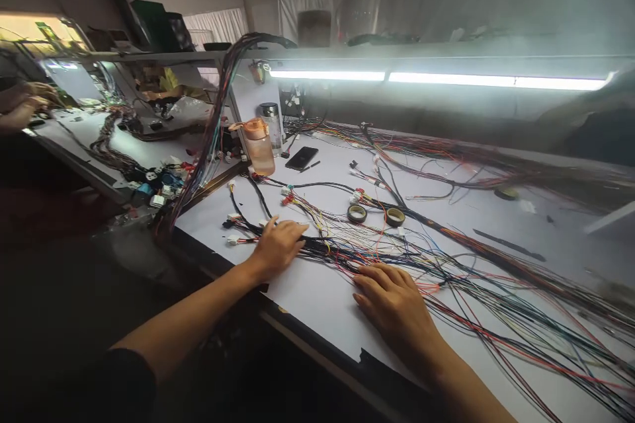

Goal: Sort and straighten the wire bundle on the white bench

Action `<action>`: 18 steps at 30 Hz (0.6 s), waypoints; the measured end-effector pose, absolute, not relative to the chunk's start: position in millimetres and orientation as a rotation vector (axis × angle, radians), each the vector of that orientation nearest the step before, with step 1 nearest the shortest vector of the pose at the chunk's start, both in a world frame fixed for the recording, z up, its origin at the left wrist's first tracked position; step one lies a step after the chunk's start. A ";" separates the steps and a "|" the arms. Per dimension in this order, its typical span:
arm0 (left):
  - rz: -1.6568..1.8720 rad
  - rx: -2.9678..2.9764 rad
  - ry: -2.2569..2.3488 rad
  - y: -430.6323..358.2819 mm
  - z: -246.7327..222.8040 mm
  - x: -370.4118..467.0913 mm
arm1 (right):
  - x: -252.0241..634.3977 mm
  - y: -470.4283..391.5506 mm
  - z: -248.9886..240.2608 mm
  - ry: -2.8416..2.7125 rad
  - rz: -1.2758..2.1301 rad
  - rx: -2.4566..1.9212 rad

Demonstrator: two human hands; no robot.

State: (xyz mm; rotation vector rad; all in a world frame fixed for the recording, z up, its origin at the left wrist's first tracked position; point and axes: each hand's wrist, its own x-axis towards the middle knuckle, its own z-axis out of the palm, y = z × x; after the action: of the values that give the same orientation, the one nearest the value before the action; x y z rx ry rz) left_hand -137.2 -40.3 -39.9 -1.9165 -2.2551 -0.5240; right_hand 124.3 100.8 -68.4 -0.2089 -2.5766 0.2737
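Observation:
A long wire harness point(476, 258) of black, red, green and yellow wires lies spread across the white workbench point(317, 297). My left hand point(278, 246) rests palm down on its black-taped bundle near the left end, fingers curled over the wires. Several white connectors point(234, 239) lie just left of that hand. My right hand point(394, 301) lies flat on the board with fingers apart, its fingertips touching the loose wires. Neither hand lifts anything.
Two tape rolls point(376, 215) sit behind the hands. An orange-lidded bottle point(258, 145), a clear jar point(272, 122) and a black phone point(301, 157) stand at the back left. A hanging wire bundle point(208, 139) divides off another bench, where another person's hands point(27, 102) work.

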 end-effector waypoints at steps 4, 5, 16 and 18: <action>-0.533 -2.010 -2.217 -13.6 -39.8 -126.9 | 123.6 104.1 -74.1 -2.547 0.265 -0.188; -0.538 -2.009 -2.203 -11.4 -39.7 -125.0 | 123.3 104.6 -75.0 -2.543 0.264 -0.186; -0.424 -2.094 -2.036 -16.7 -45.6 -127.2 | 118.2 100.9 -69.9 -2.439 0.322 -0.202; -0.395 -2.102 -2.035 -19.8 -43.9 -136.3 | 118.4 101.3 -69.6 -2.441 0.342 -0.212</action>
State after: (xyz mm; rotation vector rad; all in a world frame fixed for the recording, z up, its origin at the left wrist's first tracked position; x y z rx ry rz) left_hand -136.3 -19.8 -43.9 -2.1025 -2.0352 -0.3950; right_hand 118.4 101.3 -69.6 -0.2116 -2.4411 0.3422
